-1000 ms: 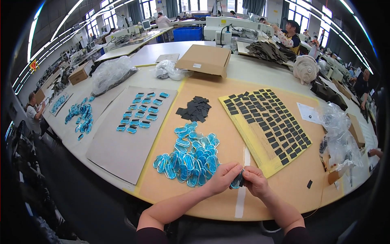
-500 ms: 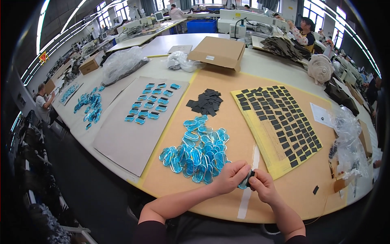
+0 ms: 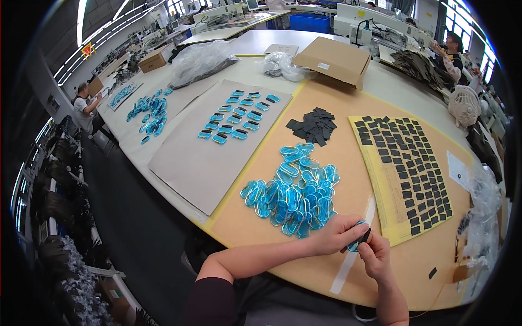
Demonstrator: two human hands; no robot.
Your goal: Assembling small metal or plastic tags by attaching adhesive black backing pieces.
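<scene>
In front of me, my left hand (image 3: 340,234) grips an oval ring with a blue film (image 3: 353,246) between thumb and fingers. My right hand (image 3: 375,255) pinches a small black strip (image 3: 366,236) against the ring's edge. How far the strip wraps round the ring is hidden by my fingers. Just left of my hands lies a heap of similar blue oval rings (image 3: 292,198). Beyond it sits a pile of loose black pieces (image 3: 315,126). Rows of black strips cover a yellow board (image 3: 389,217) to the right.
On a grey board (image 3: 185,176) to the left, several blue ovals with black strips (image 3: 239,110) lie in rows. More blue ovals (image 3: 149,114) lie farther left. A cardboard box (image 3: 334,60), plastic bags (image 3: 201,60) and a fan (image 3: 464,103) stand around the far edges. One black strip (image 3: 433,273) lies near right.
The view has swung left, so the table contents appear farther right. Both hands still hold the ring and strip; the ring has turned and more of the black strip shows along its edge.
</scene>
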